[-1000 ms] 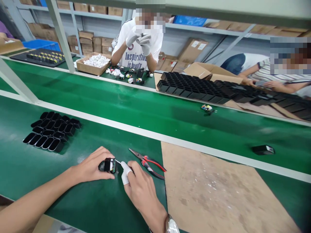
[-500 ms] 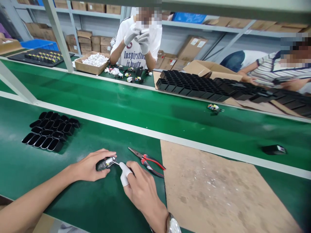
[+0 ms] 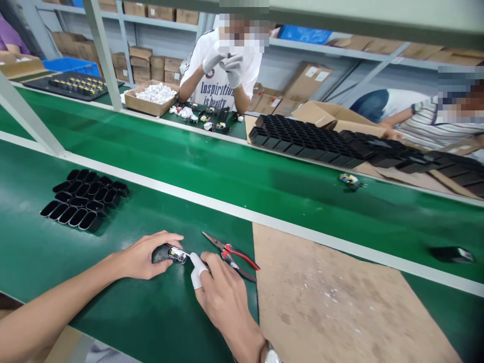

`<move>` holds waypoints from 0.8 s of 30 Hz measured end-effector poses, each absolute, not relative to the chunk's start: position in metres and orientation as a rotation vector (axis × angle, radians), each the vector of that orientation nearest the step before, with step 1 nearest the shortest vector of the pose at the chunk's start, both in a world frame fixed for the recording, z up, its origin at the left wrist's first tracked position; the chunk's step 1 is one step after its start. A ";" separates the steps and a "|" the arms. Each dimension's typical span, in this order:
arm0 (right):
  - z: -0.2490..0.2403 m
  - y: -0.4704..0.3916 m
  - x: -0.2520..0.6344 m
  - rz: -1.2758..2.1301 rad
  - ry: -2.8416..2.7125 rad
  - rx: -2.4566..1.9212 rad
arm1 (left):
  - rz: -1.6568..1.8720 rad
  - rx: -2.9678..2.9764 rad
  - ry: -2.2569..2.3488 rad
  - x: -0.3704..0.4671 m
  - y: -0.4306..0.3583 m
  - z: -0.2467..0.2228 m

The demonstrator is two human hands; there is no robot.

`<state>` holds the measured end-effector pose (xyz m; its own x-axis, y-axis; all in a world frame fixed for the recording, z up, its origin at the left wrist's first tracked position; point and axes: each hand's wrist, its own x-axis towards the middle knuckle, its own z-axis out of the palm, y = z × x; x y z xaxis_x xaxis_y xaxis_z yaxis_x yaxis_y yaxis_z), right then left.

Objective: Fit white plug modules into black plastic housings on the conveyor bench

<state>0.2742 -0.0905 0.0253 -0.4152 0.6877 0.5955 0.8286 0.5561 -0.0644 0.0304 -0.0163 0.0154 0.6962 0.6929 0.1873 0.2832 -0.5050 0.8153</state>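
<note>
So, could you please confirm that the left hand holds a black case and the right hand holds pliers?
Not quite: in the head view the right hand holds a thin tool; the pliers lie nearby. The left hand does hold a black case.

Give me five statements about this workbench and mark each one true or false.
1. The left hand holds a small black device. True.
2. A full glove covers the right hand. False: the back of the right hand is bare, with white covers only at the fingers.
3. The co-worker opposite wears white gloves. True.
4. The pliers have blue handles. False: the pliers' handles are red and black.
5. Open black cases stand on the green bench. True.
</note>
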 end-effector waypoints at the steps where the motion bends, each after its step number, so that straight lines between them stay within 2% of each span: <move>1: 0.025 -0.090 0.274 -0.329 -2.219 -1.217 | 0.641 2.096 0.745 0.031 -0.016 0.016; 24: 0.032 -0.089 0.269 -0.353 -2.272 -1.184 | 0.569 2.068 0.733 0.032 -0.018 0.011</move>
<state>0.2689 -0.0890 0.0318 -0.4618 0.6718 0.5792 0.8158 0.5780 -0.0200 0.0324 -0.0177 0.0107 0.7253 0.6765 0.1276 0.2916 -0.4697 0.8333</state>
